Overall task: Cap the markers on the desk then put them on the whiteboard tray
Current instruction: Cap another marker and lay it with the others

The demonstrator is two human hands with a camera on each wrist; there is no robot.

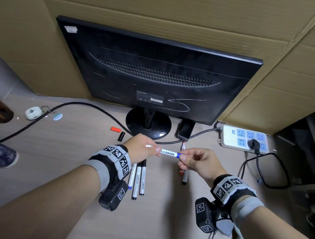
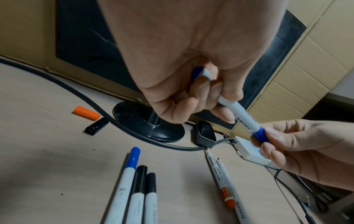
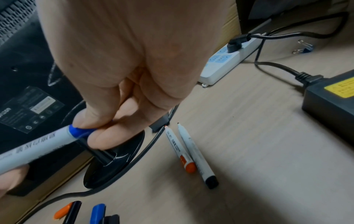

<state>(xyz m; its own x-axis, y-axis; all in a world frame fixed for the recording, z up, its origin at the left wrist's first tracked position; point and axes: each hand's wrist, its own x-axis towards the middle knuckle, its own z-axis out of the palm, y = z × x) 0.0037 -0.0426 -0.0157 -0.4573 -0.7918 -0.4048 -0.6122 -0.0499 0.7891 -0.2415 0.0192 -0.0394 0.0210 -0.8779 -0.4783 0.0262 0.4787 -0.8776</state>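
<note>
Above the desk I hold a white marker [image 1: 168, 153] level between both hands. My left hand [image 1: 153, 149] grips its barrel [image 2: 243, 115]. My right hand [image 1: 184, 158] pinches the blue cap [image 2: 259, 134] [image 3: 80, 131], which sits on the marker's right end. Three capped markers [image 1: 137, 179] lie side by side under my left wrist, one blue [image 2: 132, 165] and two black. An uncapped orange marker [image 3: 180, 151] and an uncapped black marker [image 3: 195, 157] lie below my right hand. A loose orange cap [image 1: 115, 129] and a black cap [image 1: 121, 136] lie near the monitor foot. No whiteboard tray is in view.
A black monitor [image 1: 155, 74] stands at the back on a round foot [image 1: 148, 124], with a thick cable [image 1: 30, 125] across the desk. A white power strip [image 1: 244, 139] and cords lie right, beside a black power adapter [image 3: 333, 104]. A keychain [image 1: 34, 112] lies far left.
</note>
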